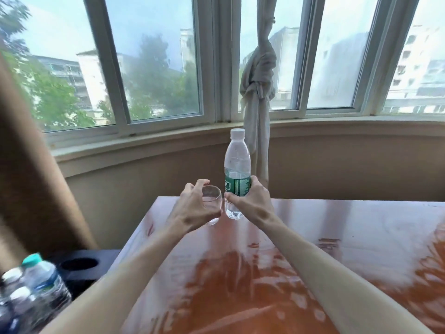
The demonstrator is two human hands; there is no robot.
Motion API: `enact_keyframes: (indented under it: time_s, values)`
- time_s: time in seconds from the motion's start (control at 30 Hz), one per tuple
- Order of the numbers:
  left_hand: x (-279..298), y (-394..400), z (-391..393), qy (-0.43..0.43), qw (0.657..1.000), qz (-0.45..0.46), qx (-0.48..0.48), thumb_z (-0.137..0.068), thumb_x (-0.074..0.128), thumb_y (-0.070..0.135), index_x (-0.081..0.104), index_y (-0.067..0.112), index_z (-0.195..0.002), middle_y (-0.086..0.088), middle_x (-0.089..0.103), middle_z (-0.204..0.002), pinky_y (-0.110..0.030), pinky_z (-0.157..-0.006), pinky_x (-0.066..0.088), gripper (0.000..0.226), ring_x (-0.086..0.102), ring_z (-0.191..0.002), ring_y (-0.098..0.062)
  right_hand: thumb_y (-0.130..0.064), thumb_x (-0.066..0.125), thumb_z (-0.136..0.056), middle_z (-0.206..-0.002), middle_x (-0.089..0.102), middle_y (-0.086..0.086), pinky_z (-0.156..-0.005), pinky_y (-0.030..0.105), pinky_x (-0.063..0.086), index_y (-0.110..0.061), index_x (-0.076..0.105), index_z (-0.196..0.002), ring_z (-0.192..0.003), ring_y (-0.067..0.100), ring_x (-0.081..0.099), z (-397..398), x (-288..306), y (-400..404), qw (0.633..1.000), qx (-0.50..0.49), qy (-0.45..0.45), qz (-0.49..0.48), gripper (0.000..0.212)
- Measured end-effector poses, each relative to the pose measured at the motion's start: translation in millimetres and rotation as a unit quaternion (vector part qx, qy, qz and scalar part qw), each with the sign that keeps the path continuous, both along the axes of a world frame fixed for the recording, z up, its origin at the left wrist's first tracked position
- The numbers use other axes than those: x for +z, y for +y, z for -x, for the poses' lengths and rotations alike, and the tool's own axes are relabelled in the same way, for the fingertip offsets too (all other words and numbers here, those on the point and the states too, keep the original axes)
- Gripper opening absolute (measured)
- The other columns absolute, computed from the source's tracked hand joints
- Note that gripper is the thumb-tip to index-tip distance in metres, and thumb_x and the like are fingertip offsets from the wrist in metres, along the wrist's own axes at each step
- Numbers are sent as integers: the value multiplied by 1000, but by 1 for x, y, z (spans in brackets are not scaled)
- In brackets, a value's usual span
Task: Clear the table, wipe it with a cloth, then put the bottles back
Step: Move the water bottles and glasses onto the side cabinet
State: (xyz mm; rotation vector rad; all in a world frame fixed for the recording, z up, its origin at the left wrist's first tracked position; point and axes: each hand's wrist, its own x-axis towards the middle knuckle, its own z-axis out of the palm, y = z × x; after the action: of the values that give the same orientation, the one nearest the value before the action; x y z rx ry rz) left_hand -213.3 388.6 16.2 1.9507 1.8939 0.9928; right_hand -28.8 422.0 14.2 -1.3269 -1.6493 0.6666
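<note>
Bottle (237,162) with white cap and green label, upright at far edge of reddish table (337,237), gripped around lower half by right hand (250,201), fingers curled on label. Clear glass (212,203) just beside it, held by left hand (195,206), fingers wrapped round its side. More bottles (36,285) clustered low at left, off table, blurred. Knotted curtain (258,75) behind, at window (154,68).

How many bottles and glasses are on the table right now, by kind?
Bottles: 1, the green-label bottle held by the right hand.
Glasses: 1, the clear glass held by the left hand.
Total: 2 on the table.
</note>
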Motion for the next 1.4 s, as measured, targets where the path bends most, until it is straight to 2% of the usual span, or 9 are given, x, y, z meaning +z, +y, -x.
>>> enact_keyframes:
  time_s: [0.07, 0.17, 0.33, 0.4, 0.6, 0.83, 0.97, 1.13, 1.4]
  values:
    - [12, -37, 43, 37, 999, 19, 28, -61, 74, 56, 48, 49, -126, 12, 47, -101, -27, -89, 50, 70, 57, -97, -10, -47, 83, -72, -97, 69, -9, -85, 39, 57, -25, 57, -106, -90, 12, 66, 40, 5, -24, 999, 40, 0, 0, 48]
    - [22, -96, 110, 85, 991, 45, 88, -56, 72, 64, 50, 44, -125, 9, 51, -103, -34, -92, 53, 75, 60, -98, -14, -47, 82, -72, -97, 68, -7, -82, 38, 56, -22, 57, -107, -91, 16, 66, 107, 8, -63, 995, 101, -9, 5, 50]
    - [17, -201, 210, 158, 967, 64, 187, -61, 65, 66, 49, 36, -120, 5, 57, -103, -39, -90, 54, 68, 62, -99, -19, -41, 84, -76, -93, 65, -4, -62, 21, 47, -15, 57, -109, -82, 12, 62, 223, 0, -132, 981, 191, -27, 7, 49]
    - [5, -241, 243, 182, 955, 80, 220, -61, 64, 64, 49, 34, -119, 5, 59, -105, -41, -88, 55, 67, 63, -100, -21, -42, 84, -75, -93, 67, -3, -67, 26, 49, -17, 59, -107, -83, 15, 62, 266, -12, -159, 976, 214, -33, 7, 48]
    - [-72, -313, 296, 113, 948, 112, 274, -56, 56, 69, 51, 22, -120, -3, 57, -105, -47, -85, 54, 80, 64, -100, -31, -45, 84, -73, -94, 65, -7, -73, 30, 45, -20, 58, -108, -89, 19, 62, 360, -74, -218, 969, 238, -24, 59, 51]
    - [-187, -304, 310, -15, 953, 111, 282, -74, 61, 54, 52, 28, -112, 0, 54, -106, -45, -81, 56, 46, 66, -100, -34, -33, 85, -74, -112, 70, 9, -90, 39, 55, -17, 57, -117, -109, 32, 66, 425, -153, -211, 975, 106, -30, 191, 54]
    - [-237, -276, 314, -1, 955, 118, 272, -81, 63, 44, 46, 27, -132, -1, 53, -121, -46, -81, 54, 57, 63, -109, -34, -24, 83, -79, -116, 67, 10, -84, 33, 46, -14, 55, -120, -111, 33, 63, 451, -184, -186, 976, 36, -38, 214, 51]
    - [-283, -248, 322, 41, 954, 135, 263, -90, 57, 51, 34, 28, -151, 2, 46, -140, -45, -79, 51, 69, 57, -120, -29, -30, 84, -77, -113, 69, 9, -86, 37, 50, -19, 51, -113, -101, 32, 63, 469, -244, -163, 971, 15, -62, 231, 50]
    - [-314, -220, 319, 73, 952, 89, 283, -84, 70, 53, 45, 17, -146, -5, 54, -130, -44, -69, 58, 76, 63, -108, -30, -25, 81, -82, -119, 66, 9, -81, 32, 39, -22, 47, -119, -98, 27, 52, 460, -276, -128, 966, 60, -90, 237, 50]
